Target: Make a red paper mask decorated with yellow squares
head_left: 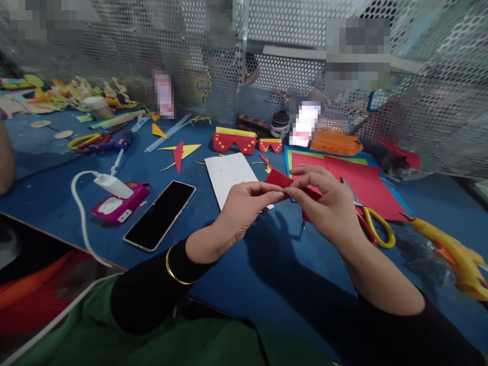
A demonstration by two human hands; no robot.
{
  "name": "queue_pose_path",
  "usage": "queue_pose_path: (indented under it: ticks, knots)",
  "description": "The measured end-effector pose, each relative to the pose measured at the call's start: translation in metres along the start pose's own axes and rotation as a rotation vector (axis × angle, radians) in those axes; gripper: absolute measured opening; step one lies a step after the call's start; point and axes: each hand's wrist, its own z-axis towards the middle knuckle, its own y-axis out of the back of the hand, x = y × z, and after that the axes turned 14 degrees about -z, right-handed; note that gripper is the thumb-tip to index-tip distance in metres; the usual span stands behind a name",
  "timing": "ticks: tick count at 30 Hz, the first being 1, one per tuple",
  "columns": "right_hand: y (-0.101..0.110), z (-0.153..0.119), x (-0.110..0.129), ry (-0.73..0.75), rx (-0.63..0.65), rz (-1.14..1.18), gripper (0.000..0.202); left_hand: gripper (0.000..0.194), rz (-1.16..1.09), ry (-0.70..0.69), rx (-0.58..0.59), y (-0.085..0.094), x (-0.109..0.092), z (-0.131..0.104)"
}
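Both hands meet above the blue table [224,274], pinching one red piece [278,179] that looks like folded foam or paper. My left hand [249,203] grips its lower edge between thumb and fingers. Against the same edge, my right hand [324,198] presses its thumb and fingertips, partly hiding the piece. A white sheet [229,175] lies behind my left hand. Scissors with red and yellow handles [381,229] rest beside my right hand, near red sheets [366,185]. Two red mask-like shapes with yellow parts [234,142] [270,146] stand farther back.
A dark phone [160,216] and a magenta socket block [120,203] with a white cable lie left. A yellow glue gun [450,254] lies right. Behind are a lit phone [305,124], an orange packet [336,143] and perforated metal mesh [285,23].
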Motion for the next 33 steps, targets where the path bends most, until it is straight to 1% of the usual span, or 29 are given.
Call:
queue_pose_path:
  ticks: [5,9,18,25,30,33]
  knots:
    - [-0.0026,-0.0016,0.0003,0.001,0.015,0.007,0.015,0.012,0.035,-0.046,0.008,-0.0002,0.0014,0.0006]
    - [-0.0031,-0.0024,0.0009,0.019,0.014,0.01,0.017,0.011,0.009,-0.039,0.015,-0.0011,0.0006,0.0005]
    - [-0.0019,-0.002,0.0003,-0.008,0.043,0.053,0.019,0.012,0.018,-0.05,0.027,-0.0009,-0.0001,-0.0002]
    - [-0.0017,-0.001,0.001,-0.018,0.053,0.069,0.014,0.009,0.009,-0.056,0.046,-0.0023,-0.0011,0.0]
    - [0.004,0.0009,0.0013,-0.059,0.005,0.088,0.012,0.013,0.01,-0.073,0.015,-0.0028,-0.0015,-0.0007]
    - [0.0063,0.0017,0.0018,-0.075,-0.011,0.096,0.008,0.012,0.039,-0.091,0.022,-0.0029,-0.0024,-0.0019]
